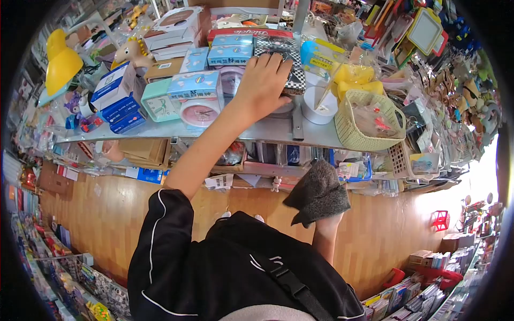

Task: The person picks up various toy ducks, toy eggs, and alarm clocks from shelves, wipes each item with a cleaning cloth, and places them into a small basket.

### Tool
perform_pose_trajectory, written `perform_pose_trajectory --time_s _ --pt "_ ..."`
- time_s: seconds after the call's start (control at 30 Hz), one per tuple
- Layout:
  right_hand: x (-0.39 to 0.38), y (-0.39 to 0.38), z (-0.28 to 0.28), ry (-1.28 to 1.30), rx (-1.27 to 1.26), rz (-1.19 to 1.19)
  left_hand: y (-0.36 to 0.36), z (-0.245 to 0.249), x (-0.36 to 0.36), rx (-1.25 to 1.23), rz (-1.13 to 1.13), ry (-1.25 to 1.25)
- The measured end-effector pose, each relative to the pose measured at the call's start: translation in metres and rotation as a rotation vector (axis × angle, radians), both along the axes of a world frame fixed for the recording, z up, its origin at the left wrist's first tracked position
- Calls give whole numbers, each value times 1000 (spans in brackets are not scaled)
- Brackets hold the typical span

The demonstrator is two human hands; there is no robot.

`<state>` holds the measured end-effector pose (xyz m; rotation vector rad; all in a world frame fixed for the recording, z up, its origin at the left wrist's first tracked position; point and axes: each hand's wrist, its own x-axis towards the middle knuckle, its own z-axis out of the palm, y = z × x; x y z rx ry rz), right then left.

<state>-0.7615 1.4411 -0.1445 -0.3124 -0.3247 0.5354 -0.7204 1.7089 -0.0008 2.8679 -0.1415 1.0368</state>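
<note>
My left hand (263, 85) reaches onto the shelf, its fingers bent over a black box with a checkered border (295, 80) and its thumb by the near edge. The palm hides part of this box. My right hand (327, 220) is below the shelf front, wrapped in or gripping a dark grey cloth (319, 195) that covers most of its fingers. Left of my left hand are a pink alarm clock (199, 113) and blue-and-white boxes (194, 85). On the other side stands a white round container (319, 105).
A pale green basket (347, 125) of small goods sits at the shelf's right. A mint clock (158, 101), blue boxes (127, 101) and a yellow lamp (61, 60) stand leftward. Lower shelves hold packets and cartons. Wooden floor (107, 214) lies below; a red stool (440, 220) stands right.
</note>
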Motion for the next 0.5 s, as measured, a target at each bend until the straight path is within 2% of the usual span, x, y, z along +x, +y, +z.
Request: perform_pose_trajectory --time_s 0.03,0.1,0.3,0.5 --pt "5 0 -1 -2 2 6 1 -1 0 2 6 -2" --pt "15 5 -1 102 -230 -146 2 -7 1 50 -21 -62" --pt "20 7 21 293 -230 -100 -1 -15 -7 3 -61 -109" --pt "21 11 12 335 -172 -60 -5 -21 -12 -15 -14 -82"
